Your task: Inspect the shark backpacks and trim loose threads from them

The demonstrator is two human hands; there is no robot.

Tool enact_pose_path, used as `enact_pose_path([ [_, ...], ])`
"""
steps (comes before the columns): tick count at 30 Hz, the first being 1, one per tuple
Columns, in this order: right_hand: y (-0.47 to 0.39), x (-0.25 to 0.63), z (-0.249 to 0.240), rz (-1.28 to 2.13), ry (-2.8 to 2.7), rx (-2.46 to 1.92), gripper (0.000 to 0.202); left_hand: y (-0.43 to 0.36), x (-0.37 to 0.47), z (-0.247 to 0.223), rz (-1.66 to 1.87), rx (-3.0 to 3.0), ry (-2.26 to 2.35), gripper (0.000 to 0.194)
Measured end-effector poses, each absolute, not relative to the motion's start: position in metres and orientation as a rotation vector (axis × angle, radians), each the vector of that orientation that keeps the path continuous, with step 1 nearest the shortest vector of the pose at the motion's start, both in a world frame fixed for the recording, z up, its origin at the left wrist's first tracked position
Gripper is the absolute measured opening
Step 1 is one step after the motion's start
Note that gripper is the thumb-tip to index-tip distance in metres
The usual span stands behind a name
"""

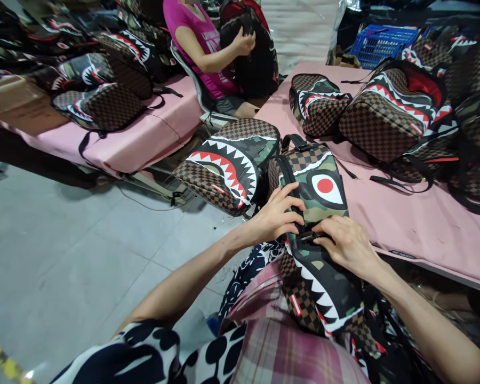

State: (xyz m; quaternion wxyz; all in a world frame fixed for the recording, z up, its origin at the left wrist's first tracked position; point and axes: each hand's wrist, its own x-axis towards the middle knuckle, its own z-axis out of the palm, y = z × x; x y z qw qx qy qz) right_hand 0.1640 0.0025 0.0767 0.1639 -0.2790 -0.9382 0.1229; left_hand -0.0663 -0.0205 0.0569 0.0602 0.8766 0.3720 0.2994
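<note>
A backpack (319, 274) with brown checks, camouflage, a shark mouth and a red-and-white eye lies across my lap, its upper end on the pink table. My left hand (282, 213) rests on it along the black zip, fingers spread and slightly bent, thumb hidden. My right hand (346, 242) is closed in a pinch beside a small dark slit across the bag. Something slim and dark shows at its fingertips, too small to name. Touching the bag's upper left, a second shark-mouth backpack (228, 165) overhangs the table edge.
More shark backpacks (388, 120) lie on the right of the pink table (384, 213). Others are heaped on another pink table (160, 128) at left, near a cardboard box (20, 104). A co-worker (208, 53) sits beyond, handling a black-backed bag (256, 58). A blue crate (384, 45) stands behind.
</note>
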Motion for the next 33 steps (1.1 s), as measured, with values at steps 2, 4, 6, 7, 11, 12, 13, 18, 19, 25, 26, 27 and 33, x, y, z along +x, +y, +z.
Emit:
enact_pose_path([
  [2, 0.003, 0.164, 0.076, 0.344, -2.674, -0.79, 0.005, -0.021, -0.066, 0.058, 0.895, 2.648, 1.138, 0.01],
  [4, 0.003, 0.164, 0.076, 0.346, -2.671, -0.786, 0.005, -0.022, -0.066, 0.059, 0.891, 2.643, 1.142, 0.01],
  [6, 0.003, 0.164, 0.077, 0.356, -2.666, -0.788, 0.004, -0.022, -0.066, 0.059, 0.896, 2.643, 1.137, 0.01],
  [7, 0.003, 0.164, 0.077, 0.364, -2.663, -0.792, 0.004, -0.021, -0.066, 0.059, 0.899, 2.644, 1.133, 0.01],
  [11, 0.002, 0.163, 0.077, 0.381, -2.663, -0.801, 0.003, -0.021, -0.066, 0.058, 0.906, 2.649, 1.123, 0.01],
  [12, 0.002, 0.163, 0.077, 0.376, -2.666, -0.801, 0.004, -0.021, -0.066, 0.058, 0.907, 2.648, 1.124, 0.01],
  [13, 0.002, 0.163, 0.077, 0.368, -2.667, -0.801, 0.004, -0.021, -0.066, 0.057, 0.907, 2.647, 1.126, 0.01],
  [18, 0.002, 0.161, 0.077, 0.308, -2.66, -0.792, 0.004, -0.021, -0.066, 0.057, 0.911, 2.642, 1.141, 0.009],
  [19, 0.002, 0.161, 0.077, 0.288, -2.66, -0.787, 0.004, -0.021, -0.066, 0.058, 0.911, 2.642, 1.143, 0.009],
  [25, 0.0, 0.159, 0.078, 0.199, -2.662, -0.794, 0.005, -0.023, -0.065, 0.059, 0.888, 2.628, 1.169, 0.009],
  [26, 0.0, 0.159, 0.077, 0.228, -2.664, -0.8, 0.004, -0.023, -0.065, 0.06, 0.88, 2.627, 1.17, 0.01],
  [27, 0.001, 0.159, 0.077, 0.272, -2.666, -0.805, 0.003, -0.023, -0.065, 0.06, 0.87, 2.627, 1.171, 0.01],
  [33, 0.014, 0.159, 0.07, 0.532, -2.654, -0.778, 0.006, -0.022, -0.065, 0.06, 0.85, 2.622, 1.176, 0.009],
])
